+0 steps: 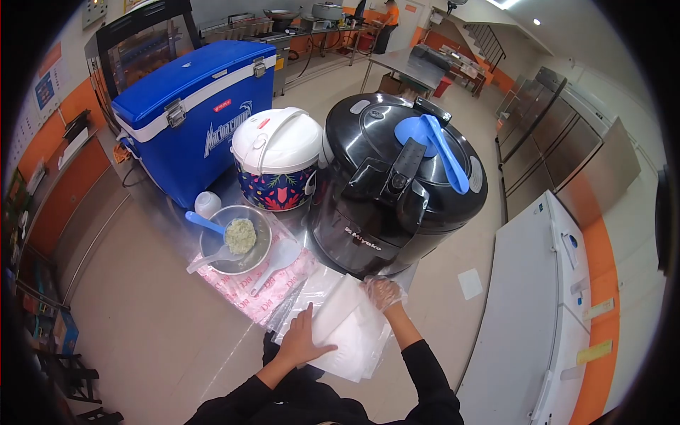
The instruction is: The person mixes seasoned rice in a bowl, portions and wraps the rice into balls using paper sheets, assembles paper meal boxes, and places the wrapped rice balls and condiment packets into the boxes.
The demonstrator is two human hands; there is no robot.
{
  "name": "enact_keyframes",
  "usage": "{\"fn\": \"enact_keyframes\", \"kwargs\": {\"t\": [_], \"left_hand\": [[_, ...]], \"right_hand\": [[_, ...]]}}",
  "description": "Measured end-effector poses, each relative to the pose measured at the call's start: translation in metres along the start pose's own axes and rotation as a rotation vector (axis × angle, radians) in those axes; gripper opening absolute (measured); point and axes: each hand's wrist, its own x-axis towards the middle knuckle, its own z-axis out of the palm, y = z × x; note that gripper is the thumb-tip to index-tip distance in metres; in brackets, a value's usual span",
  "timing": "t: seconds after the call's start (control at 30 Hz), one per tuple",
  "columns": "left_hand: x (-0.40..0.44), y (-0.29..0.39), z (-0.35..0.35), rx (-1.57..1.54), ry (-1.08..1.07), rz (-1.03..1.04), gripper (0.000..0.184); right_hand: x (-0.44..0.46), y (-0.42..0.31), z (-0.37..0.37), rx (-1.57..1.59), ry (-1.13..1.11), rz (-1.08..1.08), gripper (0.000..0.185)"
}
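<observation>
My left hand (pixel 303 343) lies with fingers stretched and thumb apart on a stack of clear and white plastic bags (pixel 347 329) at the table's near edge. My right hand (pixel 384 292), covered in thin clear plastic like a disposable glove, is curled at the stack's upper right corner; what its fingers hold is hidden. Left of the stack, a white rice paddle (pixel 281 256) rests on a pink-printed rice packet (pixel 237 289). A metal bowl (pixel 211 244) there holds a pale, greenish clump of food (pixel 241 235), a blue-handled utensil (pixel 204 222) and a translucent spoon (pixel 205 262).
Behind the bags stands a large black Miyako cooker (pixel 354 227) with a blue ladle (pixel 448 159) on its lid. A floral rice cooker (pixel 276 188) and blue cooler (pixel 191 149) stand left. A white chest freezer (pixel 520 297) is right; a person (pixel 387 28) stands far back.
</observation>
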Motion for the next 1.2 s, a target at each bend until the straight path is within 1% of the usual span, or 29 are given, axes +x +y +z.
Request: {"fn": "enact_keyframes", "kwargs": {"t": [0.07,0.13,0.17,0.23,0.27,0.33,0.37,0.4,0.47,0.5,0.53,0.57,0.6,0.63,0.67,0.73,0.77,0.8,0.87,0.9,0.97,1.0,1.03,1.1,1.13,1.2], "left_hand": [[-0.004,0.012,-0.018,0.183,0.020,0.046,0.096],[0.001,-0.002,-0.015,0.196,-0.034,0.051,0.085],[0.005,-0.011,-0.010,0.202,-0.060,0.058,0.080],[0.013,-0.037,-0.004,-0.028,0.059,0.011,0.068],[0.019,-0.049,-0.001,-0.145,0.125,-0.012,0.063],[0.030,-0.071,0.007,-0.341,0.140,-0.016,0.054],[0.033,-0.081,0.011,-0.441,0.146,-0.021,0.050],[0.036,-0.085,0.014,-0.447,0.126,-0.059,0.047],[0.044,-0.092,0.020,-0.457,0.086,-0.127,0.042],[0.048,-0.115,0.044,-0.271,0.189,0.191,0.041],[0.047,-0.110,0.041,-0.263,0.261,0.153,0.041],[0.048,-0.097,0.043,-0.253,0.331,0.115,0.042],[0.054,-0.095,0.049,-0.255,0.309,0.085,0.042],[0.061,-0.094,0.056,-0.257,0.288,0.054,0.042],[0.076,-0.111,0.079,-0.271,0.169,0.031,0.042],[0.086,-0.107,0.081,-0.249,0.193,-0.028,0.041],[0.076,-0.081,0.059,-0.215,0.334,-0.062,0.039],[0.072,-0.070,0.043,-0.182,0.477,-0.098,0.038],[0.072,-0.085,0.039,-0.223,0.435,0.076,0.036],[0.067,-0.092,0.043,-0.245,0.414,0.161,0.036],[0.054,-0.105,0.052,-0.288,0.362,0.329,0.034],[0.051,-0.103,0.042,-0.348,0.296,0.353,0.033],[0.048,-0.098,0.026,-0.408,0.228,0.372,0.032],[0.047,-0.086,-0.008,-0.307,0.066,0.302,0.033],[0.048,-0.084,-0.015,-0.252,-0.018,0.272,0.034],[0.050,-0.085,-0.014,-0.221,0.015,0.299,0.035]], "right_hand": [[0.004,-0.015,-0.005,-0.091,0.044,-0.033,0.028],[0.007,-0.024,-0.001,-0.120,0.132,-0.099,0.021],[0.006,-0.027,-0.001,-0.092,0.251,-0.137,0.020],[0.001,-0.043,-0.011,-0.036,0.491,-0.218,0.019],[-0.001,-0.055,-0.019,0.010,0.488,-0.192,0.018],[-0.012,-0.101,-0.052,0.104,0.469,-0.146,0.019],[-0.010,-0.126,-0.064,0.294,0.470,-0.164,0.019],[-0.006,-0.152,-0.073,0.485,0.466,-0.178,0.018],[0.016,-0.200,-0.086,0.567,0.550,-0.360,0.019],[0.032,-0.224,-0.090,0.637,0.377,-0.263,0.019],[0.049,-0.249,-0.091,0.703,0.202,-0.165,0.019],[0.065,-0.273,-0.088,0.700,0.186,-0.144,0.021],[0.083,-0.296,-0.086,0.696,0.173,-0.123,0.023],[0.105,-0.318,-0.081,0.679,0.283,-0.182,0.026],[0.126,-0.338,-0.075,0.661,0.393,-0.239,0.029],[0.163,-0.372,-0.072,0.470,0.428,-0.349,0.035],[0.179,-0.384,-0.070,0.373,0.447,-0.404,0.039],[0.193,-0.392,-0.063,0.321,0.363,-0.405,0.039],[0.225,-0.400,-0.040,0.211,0.190,-0.408,0.040],[0.244,-0.398,-0.014,0.136,0.131,-0.443,0.035],[0.250,-0.399,-0.025,0.143,-0.008,-0.478,0.031],[0.252,-0.398,-0.034,0.146,-0.078,-0.490,0.029],[0.254,-0.400,-0.042,0.147,-0.101,-0.503,0.028],[0.257,-0.400,-0.052,0.151,-0.144,-0.518,0.026],[0.261,-0.398,-0.045,0.151,-0.124,-0.545,0.025],[0.268,-0.397,-0.027,0.156,-0.081,-0.591,0.023]]}}
